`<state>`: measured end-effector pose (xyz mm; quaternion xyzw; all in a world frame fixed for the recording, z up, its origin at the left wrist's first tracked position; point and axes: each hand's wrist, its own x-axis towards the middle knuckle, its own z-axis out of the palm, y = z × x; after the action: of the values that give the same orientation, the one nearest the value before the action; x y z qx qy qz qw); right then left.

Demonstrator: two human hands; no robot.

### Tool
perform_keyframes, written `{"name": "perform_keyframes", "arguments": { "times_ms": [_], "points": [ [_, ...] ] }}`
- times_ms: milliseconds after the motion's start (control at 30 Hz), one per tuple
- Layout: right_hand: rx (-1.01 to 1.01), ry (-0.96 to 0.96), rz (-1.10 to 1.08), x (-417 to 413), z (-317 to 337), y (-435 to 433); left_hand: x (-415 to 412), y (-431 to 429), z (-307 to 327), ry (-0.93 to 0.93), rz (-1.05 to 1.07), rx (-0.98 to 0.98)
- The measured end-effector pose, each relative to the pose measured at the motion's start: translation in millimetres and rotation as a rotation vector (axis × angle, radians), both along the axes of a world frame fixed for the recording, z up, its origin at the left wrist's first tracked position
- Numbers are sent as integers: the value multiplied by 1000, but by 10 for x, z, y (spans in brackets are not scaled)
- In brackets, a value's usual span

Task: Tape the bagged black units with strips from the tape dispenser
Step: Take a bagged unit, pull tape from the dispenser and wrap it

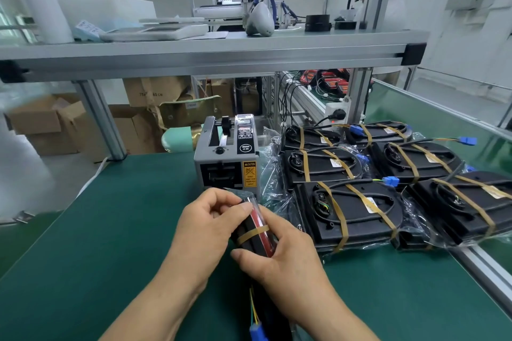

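Indoors, green mat (110,230), shelf (210,50) above, left grip (205,219) and right grip (279,255) clamping bagged unit (250,242)

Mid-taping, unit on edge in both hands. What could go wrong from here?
1. The bagged unit is gripped on edge between the left hand and right hand; the slick bag may let it slip or twist.
2. Only one tape strip shows on it; pressed over loose film, it might wrinkle or lift.
3. Its wires and blue connector trail loose toward the person and could snag.
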<state>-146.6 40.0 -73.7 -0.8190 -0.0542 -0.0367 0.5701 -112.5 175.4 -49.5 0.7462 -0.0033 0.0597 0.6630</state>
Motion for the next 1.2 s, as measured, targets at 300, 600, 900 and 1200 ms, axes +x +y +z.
{"name": "perform_keyframes", "arguments": {
  "times_ms": [300,600,900,1200],
  "points": [
    [133,-30,38,1,-40,-52,-28,37,-3,51,-138,-117],
    [135,-138,29,-134,-90,-105,-94,-49,61,-44,-88,-124],
    [200,-288,37,-56,-161,-151,-166,-110,65,-453,-98,24],
    [308,-224,113,-143,-223,-253,-294,-127,-152,-738,-94,225]
  ]
}}
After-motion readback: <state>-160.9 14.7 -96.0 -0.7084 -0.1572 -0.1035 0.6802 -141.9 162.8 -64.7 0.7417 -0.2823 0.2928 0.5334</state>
